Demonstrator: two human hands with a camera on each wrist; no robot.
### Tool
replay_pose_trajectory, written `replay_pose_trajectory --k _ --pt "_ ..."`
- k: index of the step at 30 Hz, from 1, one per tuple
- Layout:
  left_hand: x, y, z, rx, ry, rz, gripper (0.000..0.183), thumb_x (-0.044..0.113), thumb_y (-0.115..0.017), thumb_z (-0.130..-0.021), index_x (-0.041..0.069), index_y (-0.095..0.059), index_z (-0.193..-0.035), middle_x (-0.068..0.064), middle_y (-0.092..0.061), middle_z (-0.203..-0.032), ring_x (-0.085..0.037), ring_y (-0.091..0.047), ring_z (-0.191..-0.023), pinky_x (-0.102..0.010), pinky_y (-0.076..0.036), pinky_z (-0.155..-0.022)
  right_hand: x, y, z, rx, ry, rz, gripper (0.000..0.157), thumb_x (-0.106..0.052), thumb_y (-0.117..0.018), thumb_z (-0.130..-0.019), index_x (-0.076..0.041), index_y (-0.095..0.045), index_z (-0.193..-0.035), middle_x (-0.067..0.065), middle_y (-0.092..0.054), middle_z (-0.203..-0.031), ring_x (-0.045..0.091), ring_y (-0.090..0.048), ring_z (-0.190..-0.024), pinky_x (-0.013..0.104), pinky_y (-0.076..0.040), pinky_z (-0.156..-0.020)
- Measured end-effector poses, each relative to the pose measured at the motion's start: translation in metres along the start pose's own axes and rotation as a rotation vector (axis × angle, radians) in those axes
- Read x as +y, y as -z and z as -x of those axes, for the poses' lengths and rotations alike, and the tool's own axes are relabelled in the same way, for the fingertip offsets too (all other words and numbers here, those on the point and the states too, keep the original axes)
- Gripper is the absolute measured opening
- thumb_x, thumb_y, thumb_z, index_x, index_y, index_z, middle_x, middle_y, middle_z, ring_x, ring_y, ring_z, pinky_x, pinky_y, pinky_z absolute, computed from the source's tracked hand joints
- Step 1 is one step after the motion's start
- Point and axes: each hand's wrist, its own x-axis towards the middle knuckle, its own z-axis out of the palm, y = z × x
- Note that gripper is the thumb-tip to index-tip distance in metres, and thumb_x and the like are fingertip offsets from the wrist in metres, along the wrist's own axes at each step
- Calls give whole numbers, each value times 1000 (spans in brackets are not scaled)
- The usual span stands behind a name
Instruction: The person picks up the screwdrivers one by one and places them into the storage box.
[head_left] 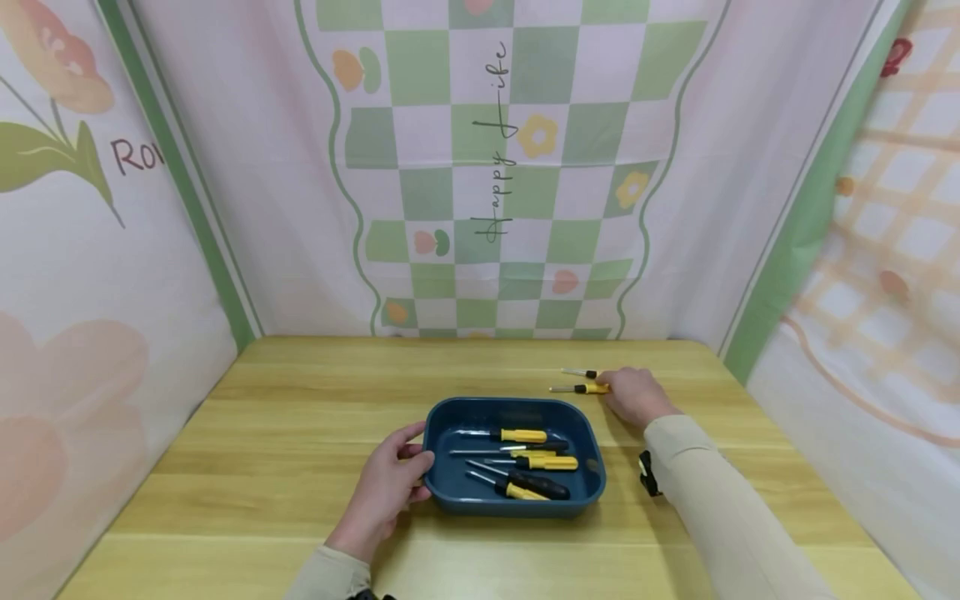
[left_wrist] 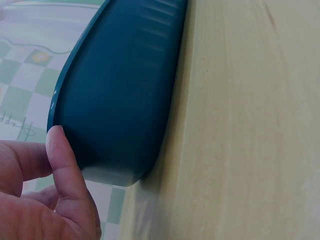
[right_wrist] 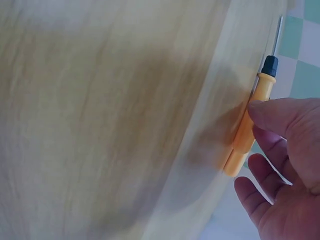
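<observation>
A dark blue plastic bin stands on the table, holding several screwdrivers with yellow or black handles, such as one yellow-handled screwdriver near its back wall. My left hand grips the bin's left end, thumb at the rim; the left wrist view shows a fingertip against the edge. Beyond the bin's back right corner, my right hand pinches a small yellow-handled screwdriver between thumb and forefinger, the other fingers loosely bent. A second small screwdriver lies just behind it, its handle partly hidden by the hand.
The wooden table extends on both sides of the bin. A patterned curtain hangs along its back edge, with more printed cloth at left and right. A black strap shows by the right sleeve.
</observation>
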Motion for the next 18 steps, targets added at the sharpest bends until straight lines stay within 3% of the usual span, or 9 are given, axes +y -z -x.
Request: replay_pose_trajectory --k 12,18 --pt "-2 2 -2 -13 -9 -9 53 7 -61 -102 6 -48 -154 -17 -50 -125 -19 -58 -69 -26 -57 -57 3 -2 7 -18 -36 -13 24 -13 -69 -94 -6 -77 -116 21 -72 -114 46 -62 -109 63 -49 -98" --pt "1 1 -1 -7 -1 -8 52 5 -61 -101 7 -51 -152 -18 -50 -123 -19 -57 -68 -25 -56 -57 7 -1 13 -24 -10 -58 19 -12 -69 -94 -7 -78 -110 17 -75 -109 42 -67 -104 60 -53 -94"
